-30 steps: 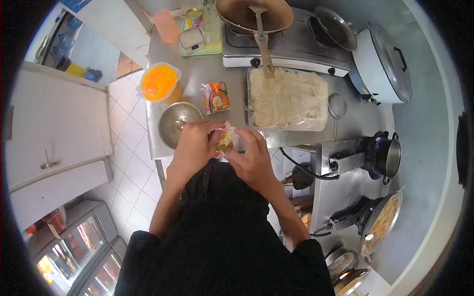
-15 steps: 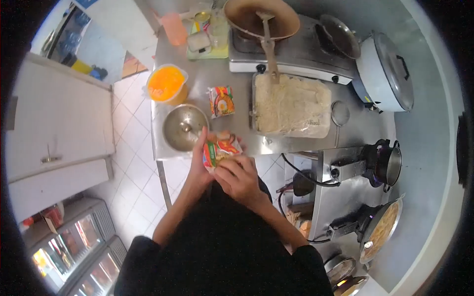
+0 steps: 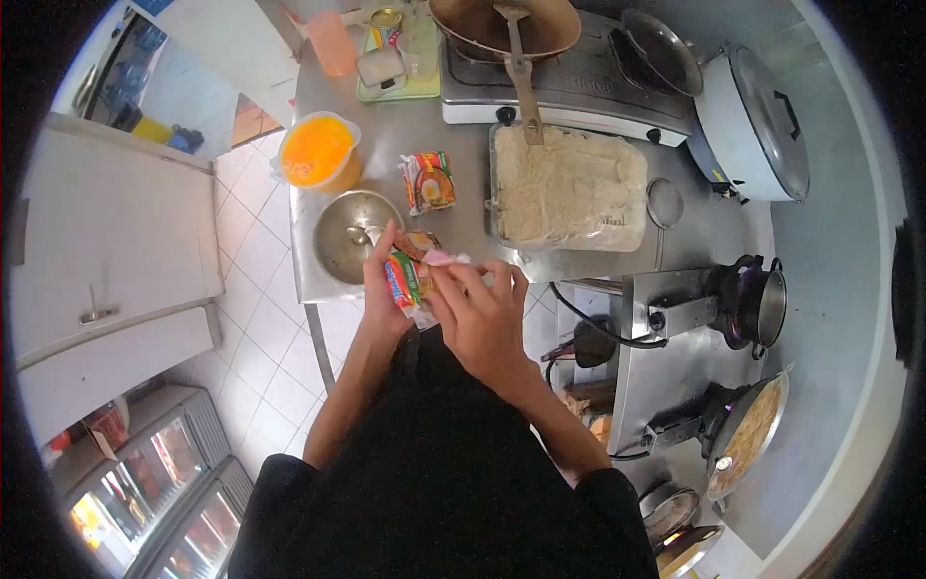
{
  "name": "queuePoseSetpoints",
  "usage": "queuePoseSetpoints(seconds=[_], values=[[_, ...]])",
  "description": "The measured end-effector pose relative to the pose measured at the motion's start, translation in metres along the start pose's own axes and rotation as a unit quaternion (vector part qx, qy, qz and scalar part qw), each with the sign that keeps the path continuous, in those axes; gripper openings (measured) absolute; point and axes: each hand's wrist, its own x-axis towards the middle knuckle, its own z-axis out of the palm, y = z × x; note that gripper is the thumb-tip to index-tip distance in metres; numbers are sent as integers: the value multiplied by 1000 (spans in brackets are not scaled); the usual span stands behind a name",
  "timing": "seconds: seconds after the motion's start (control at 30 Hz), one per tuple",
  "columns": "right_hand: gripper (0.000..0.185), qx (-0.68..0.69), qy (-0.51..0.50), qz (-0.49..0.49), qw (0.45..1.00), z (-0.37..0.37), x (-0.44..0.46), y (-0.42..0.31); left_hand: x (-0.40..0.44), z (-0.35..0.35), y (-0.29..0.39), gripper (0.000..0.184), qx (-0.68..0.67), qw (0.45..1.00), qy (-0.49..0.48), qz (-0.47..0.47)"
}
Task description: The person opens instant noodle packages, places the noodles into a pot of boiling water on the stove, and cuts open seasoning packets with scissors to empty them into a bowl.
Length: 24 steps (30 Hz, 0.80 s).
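A red and green noodle packet [image 3: 405, 275] is between my hands, over the table's front edge. My left hand [image 3: 383, 289] is wrapped round its left side, thumb up. The fingers of my right hand [image 3: 482, 314] pinch its right edge, where crumpled wrapper shows. Just behind my left hand stands a metal bowl [image 3: 338, 246] with a spoon-like piece inside. Another noodle packet [image 3: 428, 181] lies on the metal table behind the held one. To the right sits a clear tub of pale flour-like coating [image 3: 569, 188].
An orange-filled container [image 3: 318, 152] stands at the left table edge. Behind are a pink jug [image 3: 331, 43], a green tray [image 3: 424, 87] and a wok [image 3: 473, 24] on a stove. A strainer [image 3: 665, 205] lies right of the tub. Pans sit on lit burners at right.
The packet has turned over so its printed side shows, then tilted. My left hand has shifted to its left side. My right hand has moved slightly up and right since the last frame.
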Motion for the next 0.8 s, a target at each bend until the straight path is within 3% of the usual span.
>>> queuePoseSetpoints(seconds=[0.2, 0.37, 0.43, 0.53, 0.63, 0.67, 0.73, 0.8], values=[[39, -1, -41, 43, 998, 8, 4, -1, 7, -2, -2, 45, -6, 999, 1, -38], [45, 60, -95, 74, 991, 29, -1, 4, 17, -16, 1, 43, 55, 998, 39, -1], [39, 135, -64, 48, 988, 30, 6, 13, 19, -24, 5, 42, 75, 995, 59, 3], [30, 225, -28, 9, 974, 37, 3, 29, 18, -31, 9, 43, 24, 998, 15, -50], [21, 217, 4, 40, 975, 40, -1, 37, 21, -30, 5, 44, 31, 996, 80, -26], [21, 217, 3, 40, 975, 40, -2, 37, 25, -37, 3, 47, 0, 998, 49, -48], [17, 150, 97, 27, 984, 37, 0, 31, 28, -43, 2, 51, -31, 997, 21, -66], [16, 180, 137, 51, 973, 30, 1, 27, 30, -47, 3, 60, -81, 994, -20, -72]])
